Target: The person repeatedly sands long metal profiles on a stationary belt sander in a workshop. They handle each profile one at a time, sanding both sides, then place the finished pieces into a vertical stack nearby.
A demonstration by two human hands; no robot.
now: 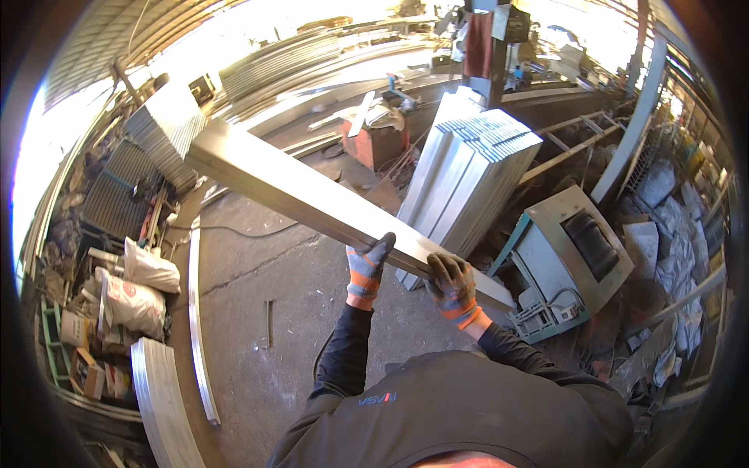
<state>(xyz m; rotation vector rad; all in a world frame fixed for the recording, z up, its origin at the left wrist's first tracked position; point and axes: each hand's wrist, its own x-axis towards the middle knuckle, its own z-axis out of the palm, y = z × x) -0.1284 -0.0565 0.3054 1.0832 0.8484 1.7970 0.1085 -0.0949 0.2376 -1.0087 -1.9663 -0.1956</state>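
A long silvery metal profile [312,191] lies slantwise in front of me, its far end raised at the upper left and its other end down at the right. My left hand [370,265], in a grey and orange work glove, is closed on its near edge around the middle. Further right, my right hand [452,290], gloved alike, grips the profile with its fingers over the top. Just beyond it stands an upright stack of metal profiles [468,175]; I cannot tell whether the held profile touches that stack.
A grey and green machine [573,249] stands at the right, beside the profile's lower end. White sacks [134,304] and metal lengths [165,405] lie at the left. A thin strip [200,327] and a cable [250,232] lie on the floor. A red box [373,144] sits farther off.
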